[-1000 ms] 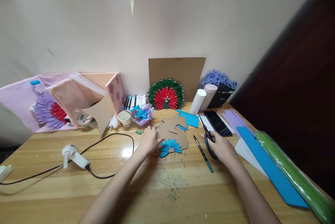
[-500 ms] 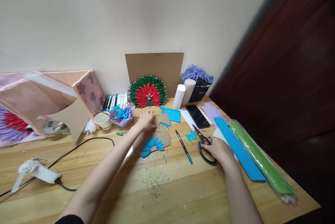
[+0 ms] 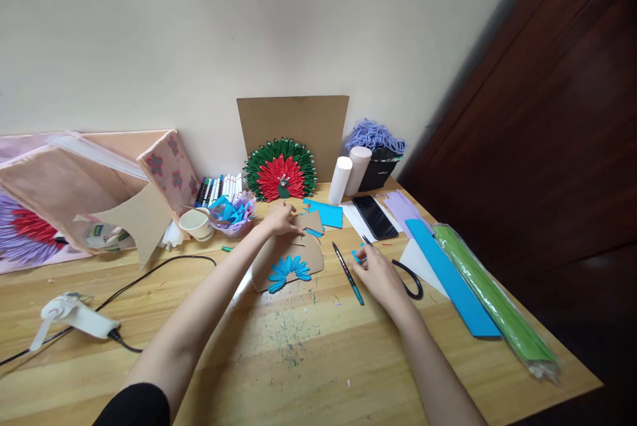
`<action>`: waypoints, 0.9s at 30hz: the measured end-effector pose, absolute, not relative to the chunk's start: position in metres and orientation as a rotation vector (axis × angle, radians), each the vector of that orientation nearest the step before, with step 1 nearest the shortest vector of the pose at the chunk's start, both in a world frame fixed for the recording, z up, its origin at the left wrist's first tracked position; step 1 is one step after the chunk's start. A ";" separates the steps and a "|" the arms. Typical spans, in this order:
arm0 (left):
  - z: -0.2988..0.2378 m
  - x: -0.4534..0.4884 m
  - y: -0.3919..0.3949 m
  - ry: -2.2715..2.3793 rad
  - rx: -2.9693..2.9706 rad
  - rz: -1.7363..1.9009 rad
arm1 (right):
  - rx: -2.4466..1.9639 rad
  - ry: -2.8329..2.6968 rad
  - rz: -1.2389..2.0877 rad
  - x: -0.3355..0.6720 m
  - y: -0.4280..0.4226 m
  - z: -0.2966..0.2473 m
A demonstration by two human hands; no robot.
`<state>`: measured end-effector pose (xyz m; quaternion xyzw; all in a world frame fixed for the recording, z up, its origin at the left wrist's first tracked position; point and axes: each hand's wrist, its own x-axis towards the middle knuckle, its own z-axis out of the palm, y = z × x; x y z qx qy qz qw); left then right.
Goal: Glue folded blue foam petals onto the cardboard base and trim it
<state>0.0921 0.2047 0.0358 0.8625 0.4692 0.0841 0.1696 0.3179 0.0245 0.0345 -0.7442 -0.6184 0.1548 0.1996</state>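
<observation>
A flat piece of brown cardboard with a rounded outline (image 3: 291, 255) lies mid-table on the glossy, paint-flecked wooden table (image 3: 308, 373). On its near edge sits a fan of bright blue paper petals (image 3: 288, 271), each a narrow, pointed loop. Smaller jagged brown cardboard offcuts (image 3: 309, 221) lie at its far side, just beside a flat blue paper sheet (image 3: 326, 214).

The left hand (image 3: 279, 219) rests on the far edge of the cardboard, fingers curled together and pressing on it. The right hand (image 3: 375, 273) lies to the right of the cardboard, its fingertips drawn together around a small blue paper scrap (image 3: 357, 255); whether they grip it or only touch it cannot be told. Black-handled scissors (image 3: 405, 277) lie just beyond that hand, blades partly hidden by it. A thin dark brush with a teal tip (image 3: 348, 273) lies between hand and cardboard.

Farther right lie a long blue paper strip (image 3: 455, 283) and a green roll in clear wrap (image 3: 490, 303).
</observation>
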 end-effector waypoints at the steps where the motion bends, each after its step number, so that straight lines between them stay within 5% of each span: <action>1: 0.036 0.092 0.205 1.325 2.442 0.233 | -2.074 -1.769 0.451 0.310 0.027 0.031; 7: 0.045 0.096 0.204 1.329 2.363 0.303 | -2.139 -1.820 0.429 0.291 0.034 0.019; 16: 0.124 0.029 0.122 1.254 2.161 0.517 | -1.650 -1.558 0.695 0.294 0.028 0.022; 20: 0.087 -0.003 0.061 1.159 2.062 0.320 | -1.475 -1.362 0.997 0.285 0.029 0.018; 27: 0.029 -0.048 0.082 1.666 2.318 0.612 | -1.343 -1.488 1.038 0.267 0.024 0.017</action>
